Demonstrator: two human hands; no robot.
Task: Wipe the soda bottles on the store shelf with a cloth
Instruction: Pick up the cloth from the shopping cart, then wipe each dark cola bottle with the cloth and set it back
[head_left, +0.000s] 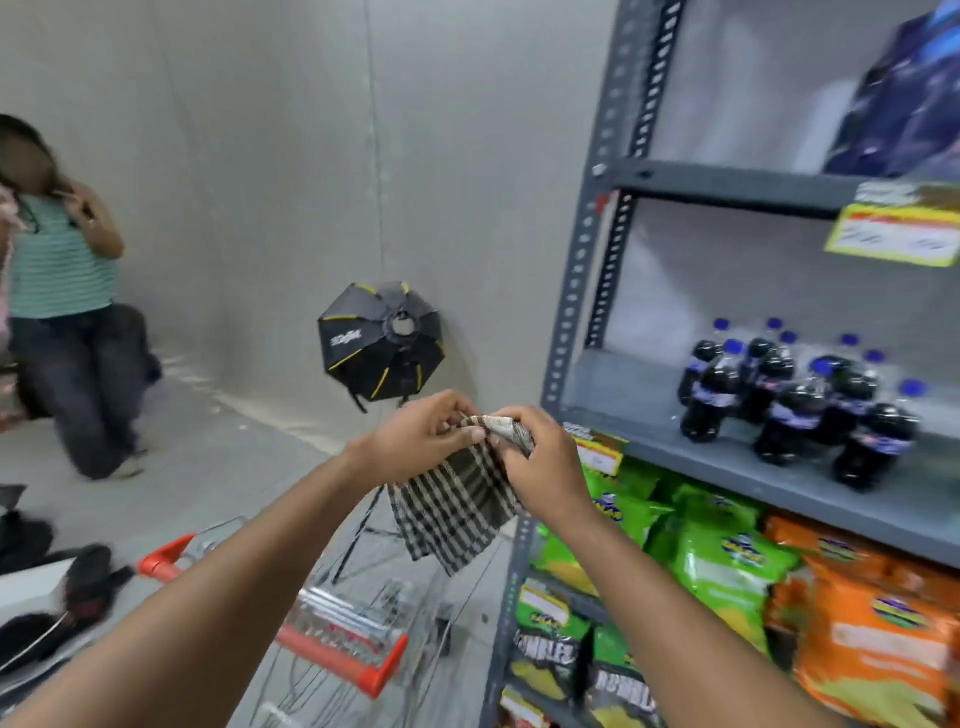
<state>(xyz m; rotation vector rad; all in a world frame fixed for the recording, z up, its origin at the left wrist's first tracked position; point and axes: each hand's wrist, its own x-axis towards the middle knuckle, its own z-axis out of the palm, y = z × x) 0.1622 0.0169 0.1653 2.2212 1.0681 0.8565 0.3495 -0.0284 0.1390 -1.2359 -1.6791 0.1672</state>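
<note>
Several dark soda bottles (789, 400) with blue caps and purple labels stand on the grey middle shelf (649, 410) at the right. A black-and-white checked cloth (457, 506) hangs in front of me, left of the shelf post. My left hand (415, 439) pinches its top edge, and my right hand (540, 462) grips the bunched top corner beside it. Both hands are level with the bottle shelf's front edge, well left of the bottles and apart from them.
Green and orange snack bags (727, 566) fill the lower shelves. A shopping cart (337, 634) with red trim stands below my arms. A black softbox light (382, 340) on a stand sits by the wall. A person (67, 296) stands at the far left.
</note>
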